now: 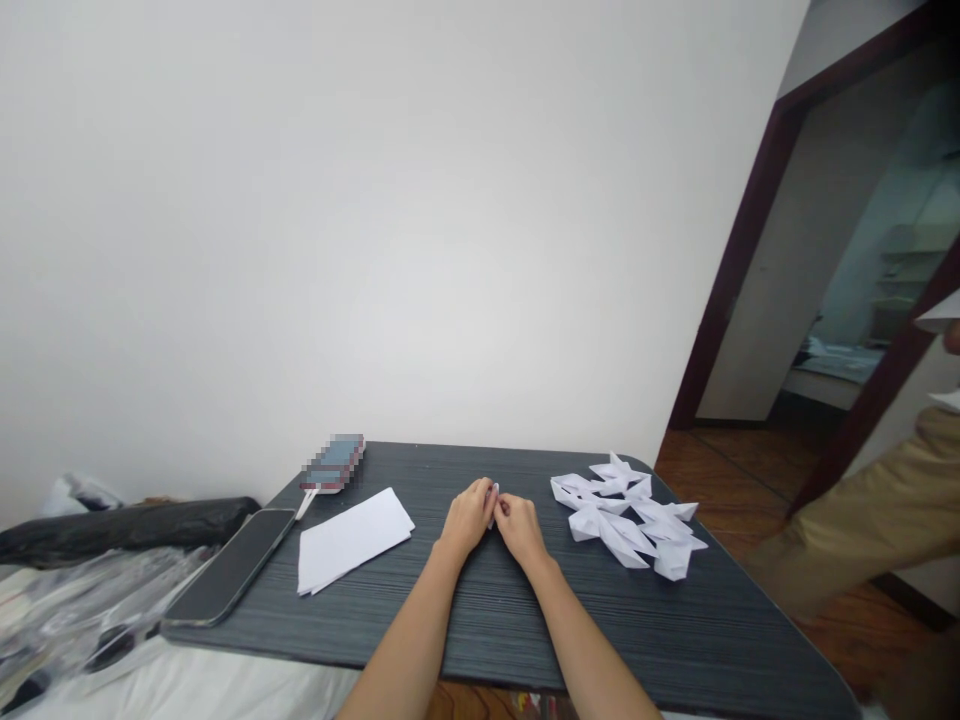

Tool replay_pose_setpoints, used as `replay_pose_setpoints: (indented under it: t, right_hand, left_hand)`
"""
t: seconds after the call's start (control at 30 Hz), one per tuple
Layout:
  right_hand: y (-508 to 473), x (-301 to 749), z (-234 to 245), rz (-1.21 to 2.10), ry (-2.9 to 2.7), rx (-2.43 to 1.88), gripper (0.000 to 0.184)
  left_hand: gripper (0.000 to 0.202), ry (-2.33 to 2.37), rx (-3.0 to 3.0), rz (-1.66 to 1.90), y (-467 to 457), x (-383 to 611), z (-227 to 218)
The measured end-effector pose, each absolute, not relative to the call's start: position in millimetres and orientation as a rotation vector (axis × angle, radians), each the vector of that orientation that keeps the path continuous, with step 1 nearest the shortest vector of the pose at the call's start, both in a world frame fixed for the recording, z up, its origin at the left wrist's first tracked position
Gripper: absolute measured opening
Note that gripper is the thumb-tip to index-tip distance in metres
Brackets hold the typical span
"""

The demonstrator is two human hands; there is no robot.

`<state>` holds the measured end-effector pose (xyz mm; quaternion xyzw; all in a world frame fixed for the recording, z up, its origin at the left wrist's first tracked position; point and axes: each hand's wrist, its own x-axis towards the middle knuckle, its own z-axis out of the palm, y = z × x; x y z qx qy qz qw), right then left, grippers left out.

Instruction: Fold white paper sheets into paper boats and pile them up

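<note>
Near the middle of the dark table, my left hand (470,513) and my right hand (519,524) meet around a small piece of folded white paper (494,507). Both hands are closed on it, fingers pinching from either side. Most of the paper is hidden by the fingers, so its full shape does not show. Left of my hands lies a stack of flat white paper sheets (352,540). On the right, several folded white paper boats (615,530) rest in a loose cluster.
The dark table (480,620) stands against a white wall. A black phone (232,565) lies at its left edge, a blurred-out device with a cable (334,465) behind. Plastic-wrapped items (112,590) lie left. A person's leg in tan trousers (870,510) is close on the right, beside a doorway.
</note>
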<state>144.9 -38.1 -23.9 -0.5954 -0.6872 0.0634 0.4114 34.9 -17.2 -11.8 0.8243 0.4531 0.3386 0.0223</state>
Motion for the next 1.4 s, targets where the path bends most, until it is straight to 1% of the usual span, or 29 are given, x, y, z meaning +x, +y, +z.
replay_pose_setpoints:
  t: [0.1, 0.2, 0.33, 0.5, 0.67, 0.83, 1.1, 1.27, 1.4]
  right_hand:
    - [-34.1, 149.1, -25.0, 0.225, -1.61, -1.476, 0.032]
    - [-33.5, 150.6, -24.8, 0.307, -1.543, -1.381, 0.03]
    - [-35.1, 148.3, -23.3, 0.452, -1.49, -1.258, 0.025]
    - [-31.3, 147.7, -23.2, 0.623, -1.4, -1.11, 0.026]
    - [-24.5, 152.3, -22.1, 0.815, -1.265, -0.961, 0.025]
    - [-25.9, 154.3, -17.0, 0.944, -1.214, -0.821, 0.027]
    - [-26.9, 156.7, -17.8, 0.911, -1.245, -0.817, 0.024]
    - [-30.4, 154.5, -20.1, 0.713, -1.335, -0.945, 0.022]
    - [-33.5, 151.4, -19.5, 0.579, -1.402, -0.997, 0.023]
  left_hand:
    - [0.021, 1.345, 2.509, 1.068, -17.4, 35.8, -15.4]
    - [0.021, 1.28, 2.453, 1.079, -16.1, 36.0, -18.2]
    - [0.022, 1.132, 2.306, 1.191, -15.8, 35.9, -17.5]
    - [0.023, 0.947, 1.966, 1.279, -15.7, 35.5, -15.3]
    - [0.024, 0.744, 1.581, 1.243, -10.3, 35.7, -12.2]
    - [0.026, 0.652, 1.363, 1.217, -6.5, 33.4, -9.8]
    - [0.024, 0.575, 1.25, 1.201, -7.8, 31.3, -11.1]
    - [0.036, 0.619, 1.246, 1.144, -8.6, 32.4, -11.7]
    - [0.037, 0.698, 1.285, 1.149, -4.7, 34.4, -16.8]
